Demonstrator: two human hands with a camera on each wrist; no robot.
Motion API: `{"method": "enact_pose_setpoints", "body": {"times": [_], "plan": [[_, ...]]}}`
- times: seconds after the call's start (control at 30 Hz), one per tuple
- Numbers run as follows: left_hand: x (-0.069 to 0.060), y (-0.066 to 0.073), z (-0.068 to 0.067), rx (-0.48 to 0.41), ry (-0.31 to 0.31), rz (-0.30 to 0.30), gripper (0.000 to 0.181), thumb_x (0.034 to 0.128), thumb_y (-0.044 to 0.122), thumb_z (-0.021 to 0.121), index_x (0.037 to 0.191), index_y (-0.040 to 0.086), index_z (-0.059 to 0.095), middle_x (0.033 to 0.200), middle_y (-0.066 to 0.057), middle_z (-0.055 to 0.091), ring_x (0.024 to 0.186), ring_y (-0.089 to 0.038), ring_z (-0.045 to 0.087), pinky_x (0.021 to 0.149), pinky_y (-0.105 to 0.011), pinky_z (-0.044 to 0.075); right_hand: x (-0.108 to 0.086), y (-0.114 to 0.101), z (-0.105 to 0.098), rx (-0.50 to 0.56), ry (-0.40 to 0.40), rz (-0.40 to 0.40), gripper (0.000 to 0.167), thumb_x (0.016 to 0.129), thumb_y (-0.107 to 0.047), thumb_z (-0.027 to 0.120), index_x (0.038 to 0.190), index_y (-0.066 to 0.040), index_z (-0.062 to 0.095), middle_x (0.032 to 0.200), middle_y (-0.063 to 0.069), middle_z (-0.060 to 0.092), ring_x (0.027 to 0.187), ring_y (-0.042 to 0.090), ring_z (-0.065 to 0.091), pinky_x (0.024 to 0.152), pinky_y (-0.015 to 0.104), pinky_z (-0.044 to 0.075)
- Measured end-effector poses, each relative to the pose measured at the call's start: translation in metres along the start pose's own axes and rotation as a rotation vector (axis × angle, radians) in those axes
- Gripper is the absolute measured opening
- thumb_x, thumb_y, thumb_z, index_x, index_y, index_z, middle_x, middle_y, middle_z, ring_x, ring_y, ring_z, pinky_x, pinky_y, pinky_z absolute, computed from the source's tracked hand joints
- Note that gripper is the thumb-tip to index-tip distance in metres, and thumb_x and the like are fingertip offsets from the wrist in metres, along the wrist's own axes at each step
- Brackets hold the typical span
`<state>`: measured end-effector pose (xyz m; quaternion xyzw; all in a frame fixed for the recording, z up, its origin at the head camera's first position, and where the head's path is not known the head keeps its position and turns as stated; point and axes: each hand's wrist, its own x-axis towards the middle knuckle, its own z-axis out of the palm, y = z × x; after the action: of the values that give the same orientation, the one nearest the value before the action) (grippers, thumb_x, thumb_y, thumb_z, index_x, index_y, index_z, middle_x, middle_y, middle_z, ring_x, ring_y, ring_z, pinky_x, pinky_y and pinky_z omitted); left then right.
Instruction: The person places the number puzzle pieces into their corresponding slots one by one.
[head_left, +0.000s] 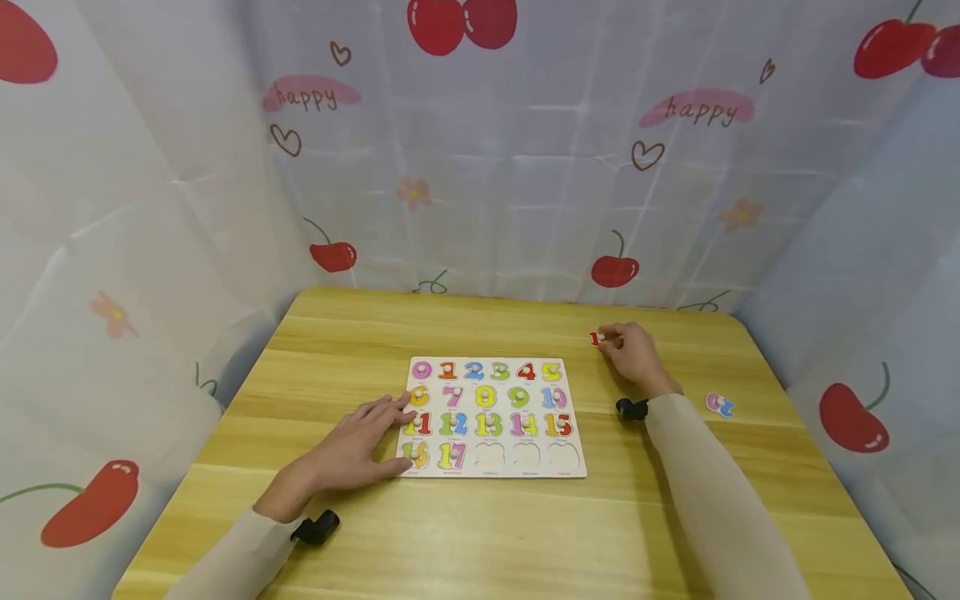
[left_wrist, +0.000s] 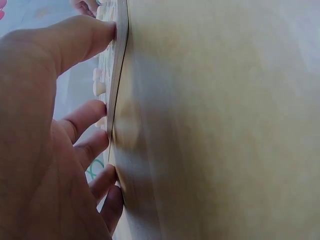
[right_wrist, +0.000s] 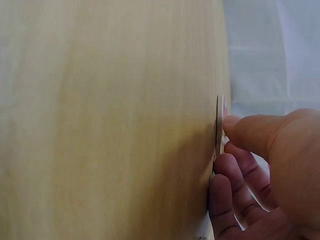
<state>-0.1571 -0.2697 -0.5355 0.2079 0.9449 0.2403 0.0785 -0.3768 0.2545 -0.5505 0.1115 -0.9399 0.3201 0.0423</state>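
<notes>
A white number puzzle board [head_left: 581,467] lies on the table, filled with colourful knobbed numbers, with three bare recesses at the right of its bottom row. My left hand [head_left: 352,446] rests at the board's left side, fingers spread and fingertips on its edge; the left wrist view shows the thumb [left_wrist: 85,42] against the board's side. Beyond the board's upper right corner, my right hand [head_left: 633,354] pinches a number piece [head_left: 595,338] by its knob. A red 1 shows on that piece; the fingers hide the rest. In the right wrist view the piece [right_wrist: 219,125] is edge-on, close to the tabletop.
A pink and blue number piece [head_left: 720,405] lies on the wooden table [head_left: 480,533], right of my right wrist. Curtains [head_left: 510,167] printed with cherries enclose the table at the back and both sides.
</notes>
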Motion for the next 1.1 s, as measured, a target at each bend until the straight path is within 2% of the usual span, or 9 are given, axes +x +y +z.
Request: {"method": "enact_pose_setpoints", "body": {"times": [0.07,0.2,0.33,0.63,0.87,1.1], "plan": [[0.001,0.0,0.0,0.002,0.009,0.01,0.081,0.1074,0.056,0.078,0.175,0.017,0.054,0.193,-0.007,0.035,0.177,-0.051,0.033,0.134,-0.085,0.031,-0.007,-0.018,-0.007,0.004,-0.019,0.054,0.031,0.117,-0.009,0.069,0.142,0.007,0.077,0.13,0.029,0.078,0.108,0.041,0.07,0.099,0.053,0.06],[0.001,0.0,0.0,-0.003,0.015,0.019,0.081,0.107,0.054,0.079,0.174,0.017,0.055,0.192,-0.008,0.037,0.177,-0.051,0.034,0.134,-0.084,0.032,-0.009,-0.019,-0.009,-0.001,-0.015,0.094,0.024,0.118,-0.012,0.069,0.131,0.003,0.081,0.124,0.025,0.079,0.106,0.037,0.067,0.095,0.045,0.057],[0.001,0.0,0.0,-0.008,0.015,0.02,0.082,0.1069,0.055,0.08,0.175,0.016,0.054,0.191,-0.008,0.039,0.176,-0.051,0.034,0.134,-0.085,0.032,-0.012,-0.019,-0.01,-0.01,-0.007,0.1,0.022,0.117,-0.013,0.07,0.128,0.002,0.082,0.123,0.024,0.079,0.104,0.035,0.066,0.091,0.039,0.054],[0.0,-0.001,0.002,0.004,0.016,0.019,0.081,0.1068,0.056,0.079,0.174,0.017,0.055,0.192,-0.007,0.038,0.176,-0.05,0.035,0.134,-0.084,0.033,-0.024,-0.031,-0.012,-0.004,0.022,0.056,0.023,0.117,-0.018,0.074,0.128,-0.001,0.084,0.122,0.022,0.079,0.103,0.034,0.068,0.089,0.038,0.055],[0.001,-0.003,0.003,0.011,0.02,0.023,0.08,0.1067,0.056,0.08,0.172,0.017,0.057,0.192,-0.008,0.037,0.176,-0.05,0.035,0.133,-0.084,0.034,-0.042,-0.054,-0.015,0.022,0.019,-0.021,0.022,0.115,-0.019,0.077,0.127,-0.004,0.085,0.12,0.02,0.079,0.101,0.032,0.069,0.086,0.036,0.055],[0.001,-0.001,0.003,0.019,0.024,0.023,0.08,0.1065,0.057,0.079,0.172,0.018,0.057,0.192,-0.008,0.038,0.175,-0.05,0.037,0.132,-0.084,0.035,-0.066,-0.078,-0.007,0.025,-0.004,-0.077,0.018,0.111,-0.018,0.082,0.123,-0.007,0.088,0.112,0.014,0.077,0.097,0.026,0.069,0.083,0.03,0.056]]}}
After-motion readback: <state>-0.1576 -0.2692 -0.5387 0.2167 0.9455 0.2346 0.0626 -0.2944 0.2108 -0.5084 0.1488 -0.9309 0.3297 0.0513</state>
